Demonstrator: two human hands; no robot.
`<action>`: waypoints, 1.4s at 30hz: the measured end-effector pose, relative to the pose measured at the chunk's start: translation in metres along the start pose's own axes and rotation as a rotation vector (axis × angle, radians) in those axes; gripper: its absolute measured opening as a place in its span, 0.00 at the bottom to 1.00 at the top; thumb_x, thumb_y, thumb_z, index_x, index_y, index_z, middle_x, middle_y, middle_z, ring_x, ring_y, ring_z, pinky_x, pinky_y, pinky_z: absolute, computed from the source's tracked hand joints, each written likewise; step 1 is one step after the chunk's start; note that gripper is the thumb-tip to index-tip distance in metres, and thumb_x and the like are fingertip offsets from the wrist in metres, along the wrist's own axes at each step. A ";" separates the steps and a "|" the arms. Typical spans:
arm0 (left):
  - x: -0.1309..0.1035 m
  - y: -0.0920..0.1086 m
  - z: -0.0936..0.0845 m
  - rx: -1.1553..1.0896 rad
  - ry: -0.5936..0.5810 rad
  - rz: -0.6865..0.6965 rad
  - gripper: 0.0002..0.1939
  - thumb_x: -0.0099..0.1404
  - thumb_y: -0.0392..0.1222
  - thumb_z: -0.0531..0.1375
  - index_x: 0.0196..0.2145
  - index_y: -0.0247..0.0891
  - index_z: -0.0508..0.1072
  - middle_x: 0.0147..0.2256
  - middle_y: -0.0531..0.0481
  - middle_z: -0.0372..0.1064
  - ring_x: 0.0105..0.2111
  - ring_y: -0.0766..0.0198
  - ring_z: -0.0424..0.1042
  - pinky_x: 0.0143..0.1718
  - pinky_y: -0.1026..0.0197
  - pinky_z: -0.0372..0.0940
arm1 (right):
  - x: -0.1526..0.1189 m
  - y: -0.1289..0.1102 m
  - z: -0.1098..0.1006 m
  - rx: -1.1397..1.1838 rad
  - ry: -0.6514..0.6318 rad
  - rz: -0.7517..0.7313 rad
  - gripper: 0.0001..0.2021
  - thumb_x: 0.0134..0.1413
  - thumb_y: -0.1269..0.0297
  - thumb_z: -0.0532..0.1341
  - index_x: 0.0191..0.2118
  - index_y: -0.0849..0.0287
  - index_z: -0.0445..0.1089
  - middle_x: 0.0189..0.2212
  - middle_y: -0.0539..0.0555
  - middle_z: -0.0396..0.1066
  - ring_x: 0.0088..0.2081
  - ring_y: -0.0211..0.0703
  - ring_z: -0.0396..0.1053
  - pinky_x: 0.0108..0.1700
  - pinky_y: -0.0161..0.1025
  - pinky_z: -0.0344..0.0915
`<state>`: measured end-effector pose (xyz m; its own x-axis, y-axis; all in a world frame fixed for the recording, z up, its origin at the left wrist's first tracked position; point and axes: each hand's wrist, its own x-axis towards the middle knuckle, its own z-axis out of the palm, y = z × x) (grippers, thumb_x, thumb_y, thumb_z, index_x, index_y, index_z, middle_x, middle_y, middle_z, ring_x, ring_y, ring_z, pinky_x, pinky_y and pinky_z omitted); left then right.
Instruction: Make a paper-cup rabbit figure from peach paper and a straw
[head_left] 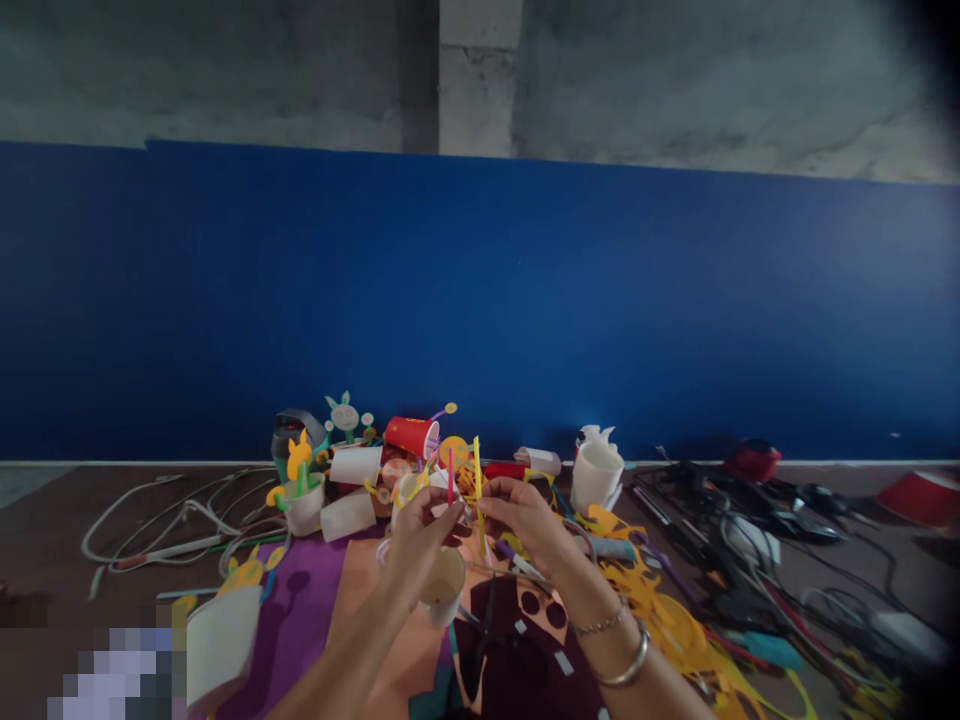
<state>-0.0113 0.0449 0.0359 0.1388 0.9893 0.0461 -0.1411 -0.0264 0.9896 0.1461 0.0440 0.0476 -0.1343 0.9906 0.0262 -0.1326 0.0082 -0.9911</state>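
Observation:
My left hand [420,530] pinches a thin pinkish-red strip [451,472] that stands upright at its fingertips. Close beside it, my right hand [523,512] has thumb and fingers closed on a long yellow strip [478,466]. A small whitish bit between the hands is too blurred to name. Just below my left hand stands a white paper cup [444,592], its mouth facing up. Dark-handled scissors [486,630] lie under my hands on dark and peach sheets. An orange sheet [360,600] and a purple sheet [289,610] spread to the left.
Paper cups with cut-out animal faces stand left, one holding an orange figure [300,460]. A red cup [412,436] lies behind. Right are a white roll [598,475], yellow paper scraps [667,620] and tangled cables [795,570]. A blue wall panel [480,300] closes the back.

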 end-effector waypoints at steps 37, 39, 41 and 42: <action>-0.011 0.002 0.003 -0.296 -0.262 -0.264 0.15 0.56 0.48 0.64 0.36 0.32 0.74 0.33 0.44 0.75 0.26 0.63 0.75 0.31 0.62 0.67 | 0.000 0.002 0.004 0.101 0.058 -0.030 0.15 0.36 0.53 0.70 0.23 0.61 0.72 0.17 0.48 0.66 0.20 0.33 0.58 0.23 0.33 0.53; -0.012 0.003 0.004 -0.312 -0.264 -0.283 0.15 0.56 0.48 0.64 0.35 0.32 0.73 0.33 0.44 0.75 0.26 0.63 0.75 0.30 0.62 0.67 | 0.000 0.003 0.003 0.090 0.057 -0.019 0.16 0.35 0.53 0.70 0.23 0.61 0.71 0.16 0.48 0.65 0.19 0.33 0.58 0.22 0.33 0.52; -0.012 0.004 0.004 -0.313 -0.256 -0.302 0.15 0.55 0.47 0.65 0.34 0.32 0.73 0.30 0.44 0.75 0.26 0.63 0.75 0.30 0.62 0.67 | -0.001 0.003 0.003 0.072 0.052 -0.021 0.16 0.37 0.53 0.70 0.24 0.61 0.71 0.17 0.48 0.65 0.20 0.33 0.58 0.23 0.33 0.52; -0.012 0.005 0.004 -0.302 -0.252 -0.306 0.14 0.55 0.47 0.65 0.33 0.32 0.73 0.29 0.45 0.75 0.25 0.63 0.74 0.30 0.62 0.67 | -0.002 0.003 0.004 0.058 0.046 -0.024 0.16 0.38 0.52 0.69 0.24 0.61 0.71 0.18 0.48 0.65 0.20 0.33 0.58 0.23 0.32 0.52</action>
<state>-0.0098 0.0318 0.0412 0.4454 0.8786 -0.1720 -0.3291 0.3393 0.8812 0.1426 0.0417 0.0455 -0.0858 0.9954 0.0423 -0.1916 0.0251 -0.9812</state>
